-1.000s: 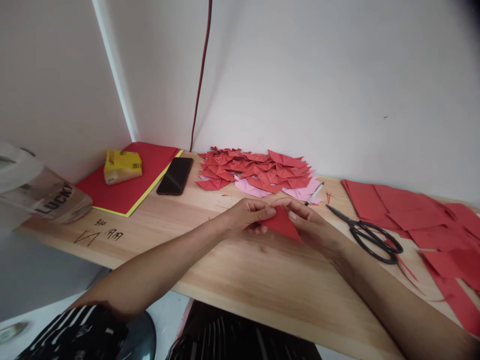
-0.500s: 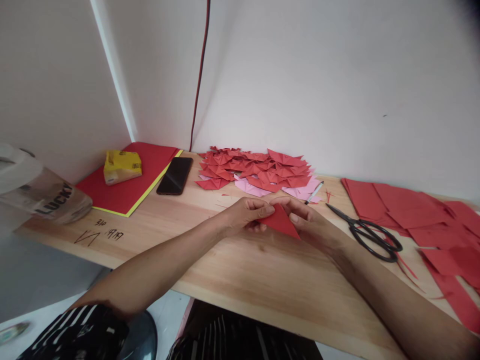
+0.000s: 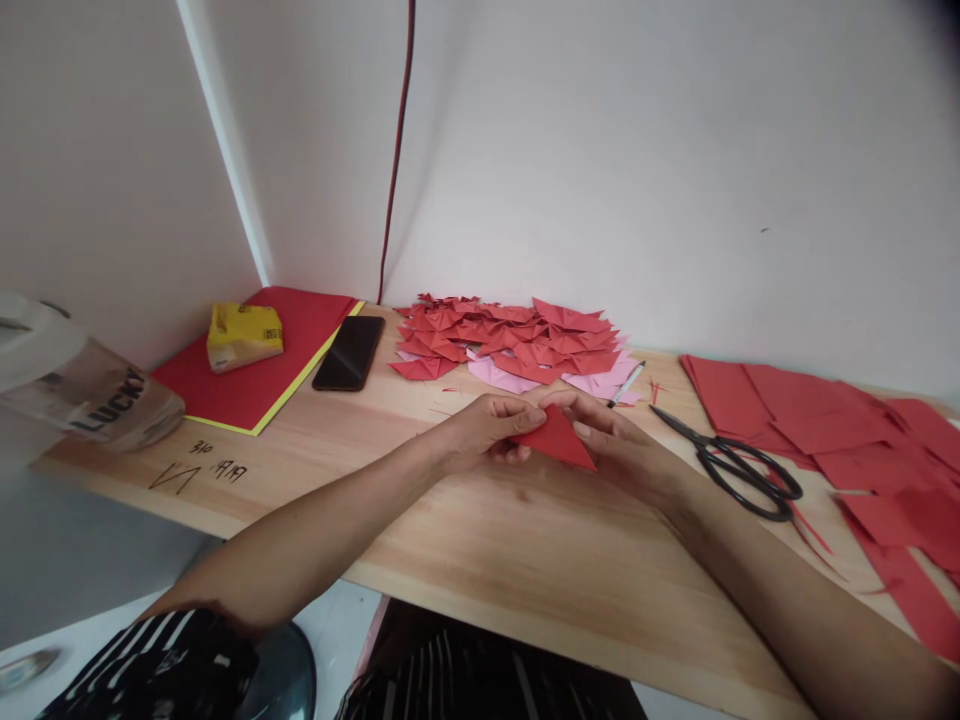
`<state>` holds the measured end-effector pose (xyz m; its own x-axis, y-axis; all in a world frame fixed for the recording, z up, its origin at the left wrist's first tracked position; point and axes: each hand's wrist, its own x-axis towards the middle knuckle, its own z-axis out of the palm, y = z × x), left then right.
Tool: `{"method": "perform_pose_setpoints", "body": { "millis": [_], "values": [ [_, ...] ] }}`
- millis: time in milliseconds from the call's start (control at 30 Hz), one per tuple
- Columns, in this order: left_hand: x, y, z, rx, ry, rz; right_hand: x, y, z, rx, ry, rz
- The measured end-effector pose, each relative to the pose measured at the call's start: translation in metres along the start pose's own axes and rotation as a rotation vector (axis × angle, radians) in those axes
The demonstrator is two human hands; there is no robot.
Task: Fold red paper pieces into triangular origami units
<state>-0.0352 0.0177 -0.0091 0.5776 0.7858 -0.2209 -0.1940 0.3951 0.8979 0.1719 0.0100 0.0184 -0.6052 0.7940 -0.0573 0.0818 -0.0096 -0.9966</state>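
A piece of red paper, folded into a triangle, is held up between both hands above the wooden table. My left hand pinches its left side, thumb on top. On the other side my right hand grips the paper, with its fingertips at the upper edge and partly behind it. Beyond the hands lies a heap of folded red and pink paper pieces against the wall. Near my right hand are a pen and black-handled scissors.
Flat red paper sheets spread over the right side, with thin strips beside them. On the left are a phone, a large red sheet bearing a yellow packet, and a clear bottle. A cable hangs along the wall.
The red paper has tilted slightly, showing a broader triangular face. Both hands keep nearly the same place and hold; the whole view has shifted a little.
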Motion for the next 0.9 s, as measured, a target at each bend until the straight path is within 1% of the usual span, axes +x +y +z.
{"method": "perform_pose_setpoints", "body": {
  "millis": [100, 200, 367, 467, 633, 900],
  "values": [
    [0.0001, -0.0005, -0.0007, -0.003, 0.000, -0.006, 0.0027, 0.0020, 0.0002, 0.094, -0.053, 0.028],
    [-0.0004, -0.0001, 0.0006, -0.027, 0.002, 0.002, 0.0063, 0.0059, -0.0004, 0.113, -0.062, 0.036],
    [-0.0012, 0.0017, 0.0034, -0.065, 0.028, 0.016, 0.0069, 0.0070, -0.0011, 0.112, -0.029, 0.004],
    [-0.0006, 0.0011, 0.0029, -0.065, 0.036, 0.019, 0.0046, 0.0039, -0.0011, 0.132, -0.006, 0.034],
    [-0.0003, 0.0005, 0.0022, -0.065, 0.034, 0.020, 0.0035, 0.0047, -0.0018, 0.225, -0.042, 0.041],
    [-0.0023, 0.0023, 0.0045, -0.129, 0.018, 0.008, 0.0040, 0.0047, 0.0008, 0.221, -0.041, 0.040]
  ]
}}
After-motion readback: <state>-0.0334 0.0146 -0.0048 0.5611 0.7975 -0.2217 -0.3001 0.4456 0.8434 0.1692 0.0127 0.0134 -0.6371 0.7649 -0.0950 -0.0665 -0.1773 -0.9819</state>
